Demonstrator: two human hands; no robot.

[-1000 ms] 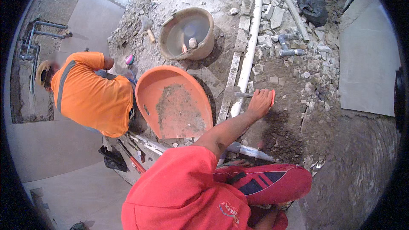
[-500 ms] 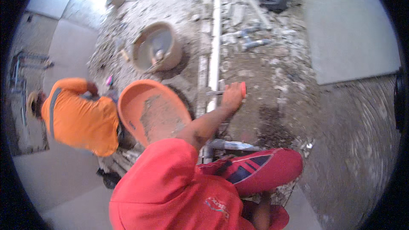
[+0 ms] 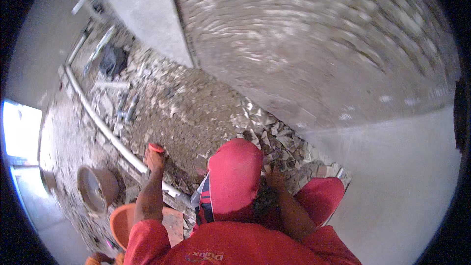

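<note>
My left hand (image 3: 154,160) is closed around a red-handled tool (image 3: 156,148), above dirt beside a long white pipe (image 3: 117,142). The handle's end shows above the fist; its working end is too small to make out. My right hand (image 3: 274,176) is low, just right of my raised red-clad knee, near broken tile pieces (image 3: 279,142). The knee and shade hide most of its fingers, so I cannot tell whether it holds anything.
An orange basin (image 3: 122,223) sits beneath my left arm, with a round bucket (image 3: 97,189) beyond it. A co-worker's orange sleeve (image 3: 93,261) shows at the lower left edge. A black bag (image 3: 113,61) lies on rubble. Ridged grey mortar (image 3: 314,59) covers the wall surface at right.
My view has swung right, so the basin, bucket and co-worker shift to the lower left. My left hand still grips the red-handled tool. My right forearm has come further into view.
</note>
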